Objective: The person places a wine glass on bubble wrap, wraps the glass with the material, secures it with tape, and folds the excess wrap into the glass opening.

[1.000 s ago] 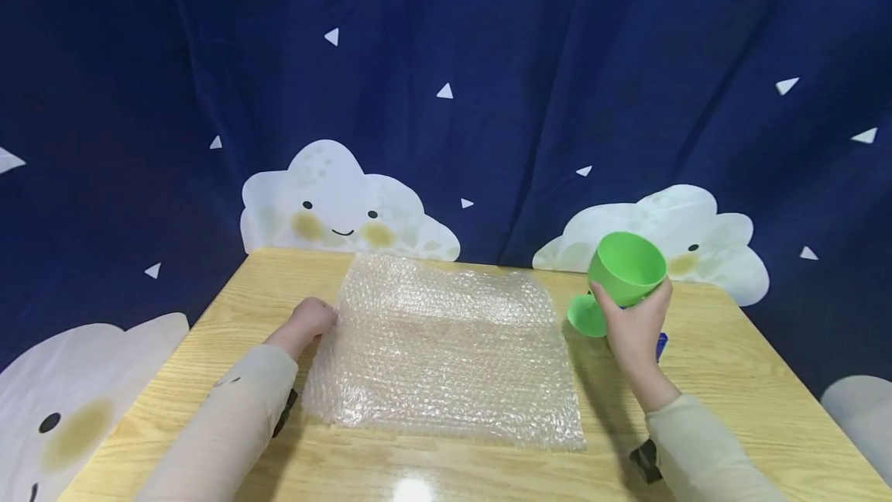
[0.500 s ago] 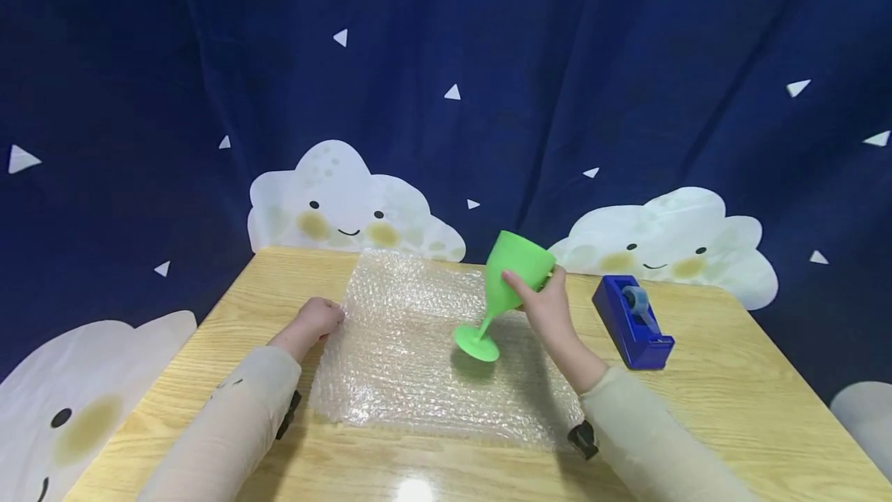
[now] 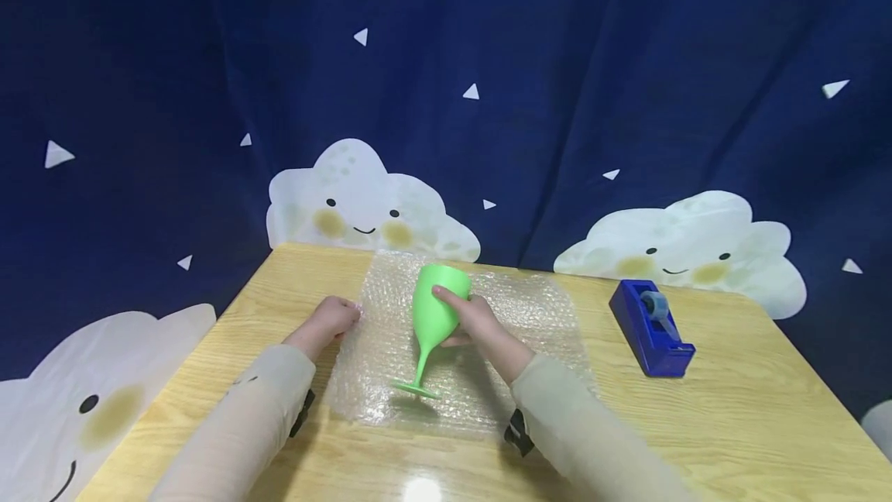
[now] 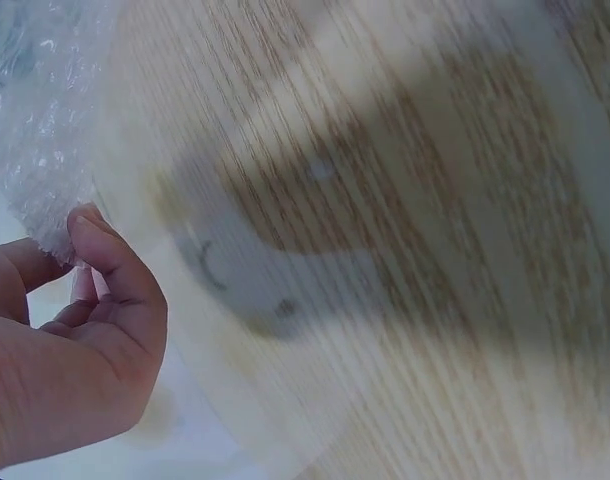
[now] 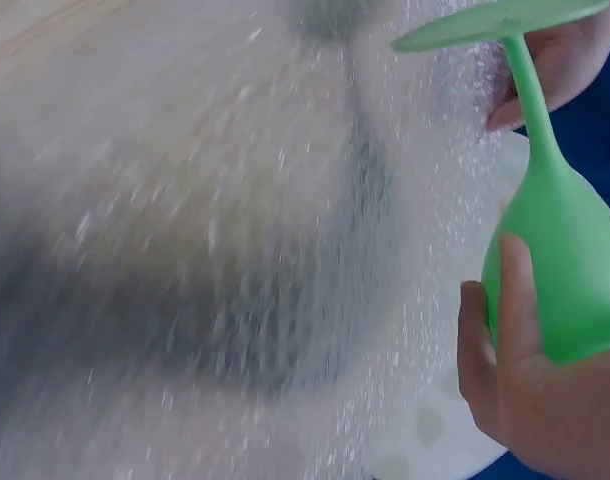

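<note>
Green goblet (image 3: 430, 320) shifted left, held between right fingers (image 5: 520, 300).

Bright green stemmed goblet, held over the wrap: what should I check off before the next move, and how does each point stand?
1. Right hand grips the bright green stemmed goblet by its bowl: ok.
2. Left hand pinches the clear bubble-wrap sheet at its left edge: ok.
3. Sheet spread out on the pale wood-grain table: ok.
4. Goblet resting on the sheet: not ok, its base hangs above it.
5. Blue tape dispenser off the sheet: ok.
6. Bowl empty inside: cannot tell.
</note>
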The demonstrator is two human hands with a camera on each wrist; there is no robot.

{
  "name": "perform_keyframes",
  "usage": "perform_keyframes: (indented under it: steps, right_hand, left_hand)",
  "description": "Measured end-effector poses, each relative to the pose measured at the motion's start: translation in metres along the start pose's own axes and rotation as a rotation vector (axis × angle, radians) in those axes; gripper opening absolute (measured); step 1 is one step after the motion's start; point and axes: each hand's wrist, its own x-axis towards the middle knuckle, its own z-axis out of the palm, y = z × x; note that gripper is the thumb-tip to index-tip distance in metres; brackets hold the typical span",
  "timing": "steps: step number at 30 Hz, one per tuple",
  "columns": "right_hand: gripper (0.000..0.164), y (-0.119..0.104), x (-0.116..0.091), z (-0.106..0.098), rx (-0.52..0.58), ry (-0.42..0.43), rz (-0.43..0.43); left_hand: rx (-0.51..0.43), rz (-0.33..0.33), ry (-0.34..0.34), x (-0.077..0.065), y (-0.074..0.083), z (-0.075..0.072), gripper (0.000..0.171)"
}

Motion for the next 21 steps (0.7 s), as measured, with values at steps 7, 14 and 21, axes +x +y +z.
perform_keyframes:
  steps: [7,14,21]
  right_hand:
    - [0.072,0.002,0.008,0.026,-0.015,-0.068,0.062]
    - [0.08,0.013,0.018,0.041,-0.054,-0.093,0.064]
    - [0.085,0.021,0.023,0.042,-0.155,-0.059,0.079]
  left_hand:
    - [-0.021,-0.019,0.02,-0.001,0.001,0.005,0.039]
    - [-0.003,-0.039,0.037,-0.002,0.0,0.007,0.036]
    - [-0.004,-0.048,0.029,-0.001,-0.003,0.007,0.037]
